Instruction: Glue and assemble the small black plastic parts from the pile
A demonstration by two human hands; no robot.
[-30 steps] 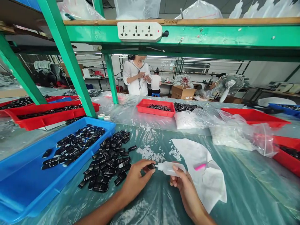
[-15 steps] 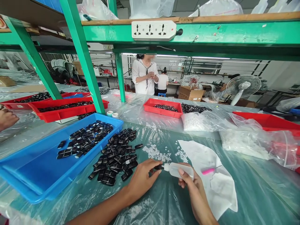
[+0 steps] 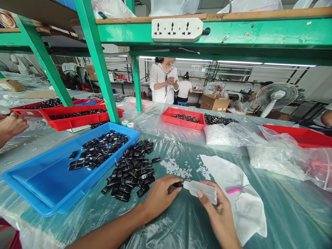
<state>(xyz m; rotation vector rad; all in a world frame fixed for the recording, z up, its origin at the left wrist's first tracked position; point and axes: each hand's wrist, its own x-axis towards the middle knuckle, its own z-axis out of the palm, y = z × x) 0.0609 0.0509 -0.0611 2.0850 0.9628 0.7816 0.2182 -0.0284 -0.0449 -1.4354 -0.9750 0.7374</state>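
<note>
Between thumb and fingers, my left hand (image 3: 162,193) pinches a small black plastic piece (image 3: 177,184). My right hand (image 3: 219,204) is closed round a translucent squeeze bottle (image 3: 203,191), tilted so its nozzle meets or nearly meets that piece; exact contact is hard to see. Left of my left hand lies a heap of black plastic pieces (image 3: 132,173). Small white bits (image 3: 176,167) are scattered just beyond my hands. A white cloth or paper sheet (image 3: 249,214) lies by my right hand, with a pink-handled tool (image 3: 233,190) on it.
A blue tray (image 3: 44,193) at left holds more black pieces. Red trays (image 3: 166,119) stand farther back, beside bags of white bits (image 3: 275,162). Green shelf posts (image 3: 100,62) rise behind the blue tray. Another person's hands (image 3: 12,126) are at the left edge; a person (image 3: 163,84) stands across the table.
The view has shifted slightly, so the scene sits a little farther right. My hands keep the same hold on the black piece and bottle. The other person's hands at left have come further into view.
</note>
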